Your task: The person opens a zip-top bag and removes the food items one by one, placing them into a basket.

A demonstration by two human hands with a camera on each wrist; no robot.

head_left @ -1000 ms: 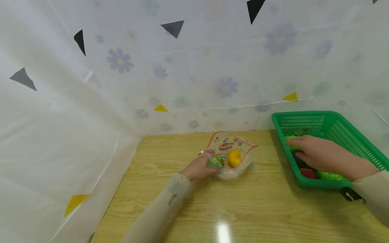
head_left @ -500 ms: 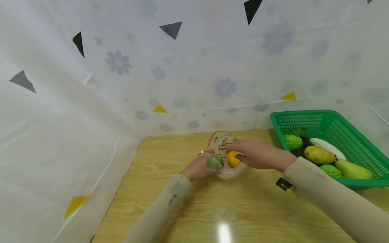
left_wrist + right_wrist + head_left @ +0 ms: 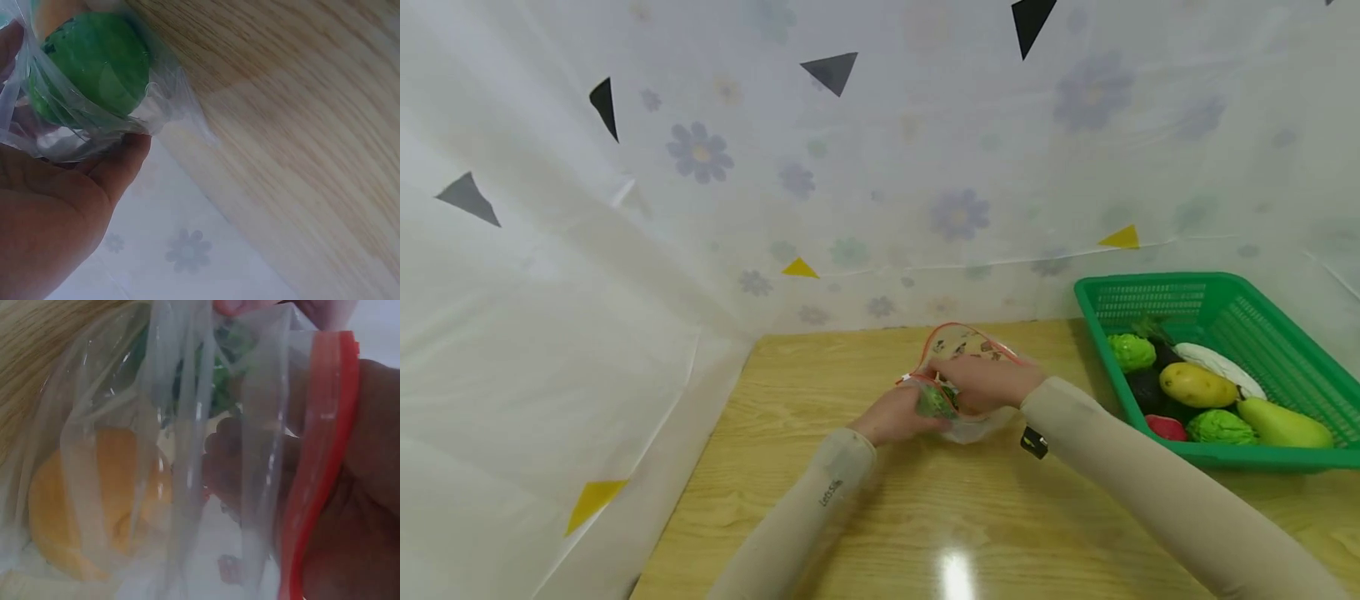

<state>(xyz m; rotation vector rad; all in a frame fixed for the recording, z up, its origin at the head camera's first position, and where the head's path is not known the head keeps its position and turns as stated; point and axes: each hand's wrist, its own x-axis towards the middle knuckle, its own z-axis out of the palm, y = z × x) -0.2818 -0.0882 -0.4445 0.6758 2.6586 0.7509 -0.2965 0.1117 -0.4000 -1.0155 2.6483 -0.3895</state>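
Note:
My left hand [image 3: 895, 415] grips the near left side of a clear zip bag [image 3: 964, 340] with a red zip edge, its thumb and fingers round the plastic. Inside, close to that hand, sits a round green vegetable [image 3: 103, 62]. Through the plastic in the right wrist view, a yellow-orange round fruit [image 3: 94, 506] lies at the bottom, beside a green patterned piece [image 3: 215, 378]. My right hand [image 3: 988, 383] reaches in past the red zip [image 3: 328, 444], fingers bent beside the green piece. I cannot tell whether it holds anything.
On the right stands a green basket [image 3: 1262, 457] with a potato [image 3: 1197, 385], a pear [image 3: 1285, 423], a white bumpy vegetable [image 3: 1221, 367], dark eggplants [image 3: 1144, 390], a green pepper [image 3: 1131, 352], a leafy green ball [image 3: 1221, 427] and a red piece [image 3: 1167, 428]. A patterned sheet [image 3: 887, 208] hangs behind the wooden table.
My right hand has come left out of the basket, passed over the bag's mouth and gone into it, covering the yellow-orange fruit in the head view. The left hand keeps its hold.

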